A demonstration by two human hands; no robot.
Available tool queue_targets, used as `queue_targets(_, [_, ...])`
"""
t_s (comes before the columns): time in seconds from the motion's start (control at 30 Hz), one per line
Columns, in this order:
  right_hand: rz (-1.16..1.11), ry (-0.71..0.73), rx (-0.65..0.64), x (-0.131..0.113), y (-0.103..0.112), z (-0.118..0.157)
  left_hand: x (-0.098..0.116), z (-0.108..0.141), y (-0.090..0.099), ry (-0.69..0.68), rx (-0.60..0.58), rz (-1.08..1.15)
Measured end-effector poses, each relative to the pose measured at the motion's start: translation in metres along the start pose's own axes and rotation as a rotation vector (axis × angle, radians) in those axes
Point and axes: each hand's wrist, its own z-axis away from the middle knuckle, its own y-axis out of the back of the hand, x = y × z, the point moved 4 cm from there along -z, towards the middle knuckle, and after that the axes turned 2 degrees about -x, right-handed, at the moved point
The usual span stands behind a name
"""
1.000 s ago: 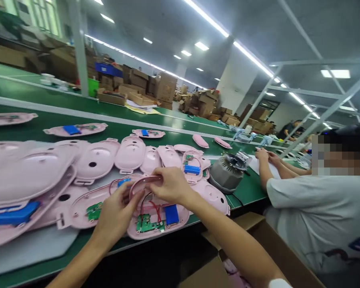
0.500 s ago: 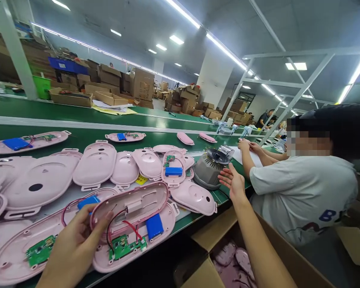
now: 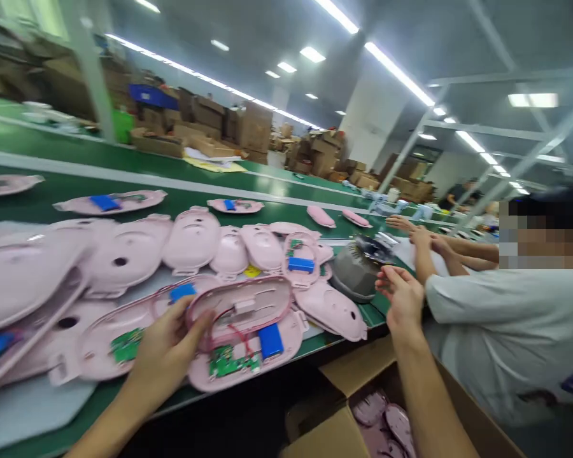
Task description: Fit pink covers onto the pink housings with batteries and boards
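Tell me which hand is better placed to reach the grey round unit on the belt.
The right hand, probably: it hovers open just beside the grey unit, with nothing in its fingers. The left hand is farther away and grips the pink lid.

Grey motor housing (image 3: 358, 277) sits on the green bench (image 3: 172, 181), cardboard boxes (image 3: 253, 130) stacked behind, a co-worker's hands (image 3: 423, 240) nearby.

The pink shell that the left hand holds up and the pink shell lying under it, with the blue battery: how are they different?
The held shell, gripped by the left hand, stands tilted on its edge; the lower shell lies flat on the green table. The lower shell carries a blue battery and a green circuit board; the held shell has neither. Both are pink ovals, and red wires run between them.
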Motion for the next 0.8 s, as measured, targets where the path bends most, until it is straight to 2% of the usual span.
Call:
queue_targets(0.07, [0.136, 0.164, -0.27, -0.015, -0.032, 0.033, 0.0, 0.003, -0.003, -0.015, -0.068, 0.103])
queue_targets(0.13, [0.322, 0.374, -0.642, -0.027, -0.076, 0.073, 0.002, 0.005, -0.005, -0.019, -0.135, 0.237])
queue_targets(0.2, [0.497, 0.593, -0.954, -0.031, -0.118, 0.11, 0.004, 0.007, -0.007, -0.025, -0.167, 0.352])
queue_targets(0.23, [0.58, 0.709, -1.061, -0.031, -0.136, 0.126, 0.005, 0.007, -0.007, -0.032, -0.171, 0.391])
queue_targets(0.3, [0.757, 0.92, -1.188, -0.026, -0.167, 0.147, 0.006, 0.008, -0.008, -0.052, -0.178, 0.445])
queue_targets(0.4, [1.021, 1.146, -1.193, -0.011, -0.194, 0.161, 0.004, 0.01, -0.01, -0.075, -0.184, 0.467])
queue_targets(0.53, [1.142, 1.289, -1.129, -0.002, -0.2, 0.168, 0.001, 0.011, -0.01, -0.08, -0.176, 0.442])
queue_targets(0.63, [1.095, 1.229, -1.066, -0.005, -0.198, 0.159, 0.003, 0.014, -0.008, -0.092, -0.151, 0.42])
queue_targets(0.73, [1.053, 1.045, -0.916, -0.007, -0.198, 0.137, 0.003, 0.014, -0.005, -0.055, -0.141, 0.364])
queue_targets(0.8, [0.991, 0.938, -0.953, -0.006, -0.2, 0.129, 0.004, 0.012, -0.004, -0.022, -0.133, 0.338])
